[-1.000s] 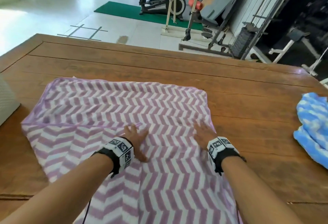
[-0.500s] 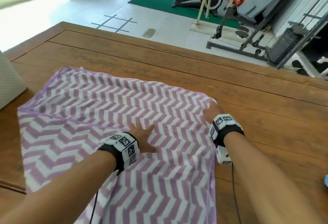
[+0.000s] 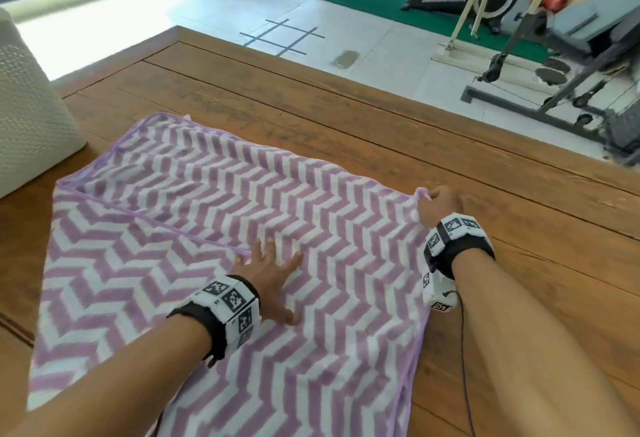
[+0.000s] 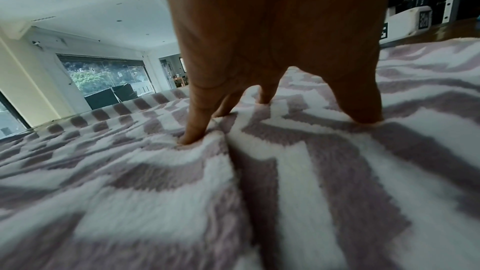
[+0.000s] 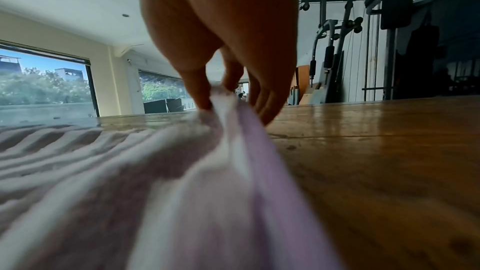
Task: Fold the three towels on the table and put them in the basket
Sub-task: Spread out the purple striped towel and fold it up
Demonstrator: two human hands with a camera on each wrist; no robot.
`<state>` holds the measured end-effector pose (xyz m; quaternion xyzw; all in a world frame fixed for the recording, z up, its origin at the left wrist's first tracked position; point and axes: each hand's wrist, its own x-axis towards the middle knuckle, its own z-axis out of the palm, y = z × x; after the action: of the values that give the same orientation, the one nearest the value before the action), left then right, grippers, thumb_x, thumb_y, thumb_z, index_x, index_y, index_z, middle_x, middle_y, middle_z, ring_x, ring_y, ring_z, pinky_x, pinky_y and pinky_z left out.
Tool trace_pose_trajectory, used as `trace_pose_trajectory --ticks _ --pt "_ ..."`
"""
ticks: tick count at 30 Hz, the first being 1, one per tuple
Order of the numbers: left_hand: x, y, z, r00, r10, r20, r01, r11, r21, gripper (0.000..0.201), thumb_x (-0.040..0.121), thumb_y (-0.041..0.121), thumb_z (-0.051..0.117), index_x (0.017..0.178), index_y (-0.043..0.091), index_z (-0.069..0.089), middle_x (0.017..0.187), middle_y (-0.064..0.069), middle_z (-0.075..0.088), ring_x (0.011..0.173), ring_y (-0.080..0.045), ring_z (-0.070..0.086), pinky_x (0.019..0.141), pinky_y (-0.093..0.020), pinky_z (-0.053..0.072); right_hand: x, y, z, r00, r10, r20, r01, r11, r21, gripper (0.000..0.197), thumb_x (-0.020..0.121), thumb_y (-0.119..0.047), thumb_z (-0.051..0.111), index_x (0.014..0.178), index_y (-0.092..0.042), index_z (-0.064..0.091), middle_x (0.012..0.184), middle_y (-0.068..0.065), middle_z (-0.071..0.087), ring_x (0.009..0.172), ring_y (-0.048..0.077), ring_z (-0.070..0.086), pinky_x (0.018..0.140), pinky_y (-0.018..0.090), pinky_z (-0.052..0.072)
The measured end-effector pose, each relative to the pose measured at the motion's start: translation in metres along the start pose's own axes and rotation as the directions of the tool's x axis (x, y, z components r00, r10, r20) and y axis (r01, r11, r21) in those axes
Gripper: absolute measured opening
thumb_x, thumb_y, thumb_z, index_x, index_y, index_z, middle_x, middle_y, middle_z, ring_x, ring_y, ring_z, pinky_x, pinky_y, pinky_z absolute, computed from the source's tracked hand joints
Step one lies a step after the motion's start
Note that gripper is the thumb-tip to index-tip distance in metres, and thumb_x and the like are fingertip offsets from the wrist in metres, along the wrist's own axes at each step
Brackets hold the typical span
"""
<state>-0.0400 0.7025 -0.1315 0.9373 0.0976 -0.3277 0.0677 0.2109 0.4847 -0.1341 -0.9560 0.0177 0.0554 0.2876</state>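
Early on: the purple towel point(image 3: 214, 228) lies on the table point(image 3: 381, 131), folded once, not yet in the basket point(image 3: 31, 117). Right hand point(image 3: 438, 206) pinches its far-right corner; left hand point(image 3: 268, 272) presses flat w/ spread fingers mid-towel. Other towels not in view.
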Motion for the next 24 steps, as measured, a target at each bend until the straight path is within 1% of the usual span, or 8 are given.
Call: trace_pose_trajectory --ticks 2,6,9,12,14,18,21,24 --pt "-0.001 -0.001 0.000 1.000 0.003 0.000 -0.003 1.000 -0.001 0.115 0.071 0.065 0.067 0.147 0.039 -0.016 0.154 -0.015 -0.027 0.143 -0.040 -0.017 0.113 -0.063 0.004 -0.004 -0.007 0.003 0.996 0.055 0.074 -0.052 0.998 -0.045 0.017 0.093 -0.019 0.052 0.087 -0.006 0.060 0.087 0.019 0.057 0.070 0.031 0.055 0.066 0.036 0.047" --pt "-0.002 -0.002 0.000 1.000 0.007 0.004 -0.007 1.000 -0.013 0.115 0.071 0.065 0.066 0.147 0.039 -0.016 0.152 -0.015 -0.030 0.142 -0.040 -0.018 0.113 -0.063 0.004 -0.009 -0.010 0.009 0.988 0.133 0.074 -0.135 0.991 0.017 0.052 0.091 -0.012 0.056 0.138 0.001 0.036 0.136 0.019 0.049 0.120 0.037 0.052 0.093 0.041 0.046" --pt "-0.003 -0.001 -0.001 1.000 0.007 0.025 -0.007 0.999 -0.035 0.115 0.072 0.065 0.067 0.147 0.040 -0.016 0.153 -0.014 -0.030 0.142 -0.039 -0.020 0.114 -0.063 0.003 -0.008 -0.014 0.001 0.995 0.081 0.052 -0.082 0.996 0.020 0.036 0.085 -0.023 0.057 0.118 -0.010 0.051 0.107 0.015 0.055 0.089 0.027 0.055 0.072 0.038 0.051" --pt "-0.007 -0.003 -0.006 0.999 0.017 0.027 -0.014 0.995 -0.101 0.109 0.074 0.062 0.067 0.149 0.040 -0.009 0.156 -0.011 -0.024 0.144 -0.036 -0.017 0.114 -0.060 0.005 -0.017 -0.026 -0.016 0.997 0.015 0.079 -0.016 1.000 0.013 0.008 0.085 -0.018 0.061 0.080 -0.014 0.055 0.072 0.012 0.053 0.053 0.021 0.044 0.044 0.022 0.031" --pt "-0.015 -0.010 -0.016 0.999 0.040 -0.021 -0.044 0.967 -0.251 0.095 0.080 0.055 0.065 0.150 0.039 0.005 0.160 -0.005 -0.009 0.147 -0.030 -0.005 0.116 -0.054 0.010 -0.025 -0.037 -0.025 0.994 -0.007 0.108 -0.002 0.997 0.082 0.026 0.084 -0.022 0.062 0.068 -0.013 0.044 0.064 0.007 0.043 0.052 0.020 0.040 0.049 0.023 0.029" --pt "-0.034 -0.038 -0.031 0.958 0.047 -0.284 -0.171 0.887 -0.429 0.056 0.092 0.027 0.057 0.143 0.024 0.037 0.151 -0.001 0.031 0.137 -0.019 0.032 0.111 -0.034 0.030 -0.063 -0.076 -0.039 0.977 -0.117 0.179 0.089 0.984 0.154 0.023 0.079 -0.032 0.064 0.081 -0.010 0.059 0.078 0.014 0.056 0.069 0.026 0.055 0.062 0.034 0.043" --pt "-0.044 -0.062 -0.027 0.945 0.014 -0.326 -0.133 0.929 -0.347 0.041 0.094 0.028 0.054 0.134 0.020 0.048 0.138 -0.002 0.045 0.126 -0.019 0.043 0.102 -0.029 0.036 -0.099 -0.108 -0.038 0.946 -0.216 0.243 0.193 0.974 0.115 0.035 0.082 -0.025 0.066 0.096 0.007 0.064 0.096 0.024 0.066 0.086 0.035 0.064 0.079 0.048 0.053" --pt "-0.052 -0.091 -0.020 0.950 0.017 -0.311 -0.147 0.904 -0.402 0.034 0.095 0.035 0.052 0.123 0.018 0.059 0.124 -0.003 0.058 0.109 -0.018 0.055 0.092 -0.029 0.045 -0.143 -0.146 -0.029 0.922 -0.299 0.245 0.269 0.951 0.151 0.028 0.084 -0.019 0.066 0.093 0.007 0.062 0.093 0.023 0.064 0.080 0.028 0.060 0.074 0.040 0.052"
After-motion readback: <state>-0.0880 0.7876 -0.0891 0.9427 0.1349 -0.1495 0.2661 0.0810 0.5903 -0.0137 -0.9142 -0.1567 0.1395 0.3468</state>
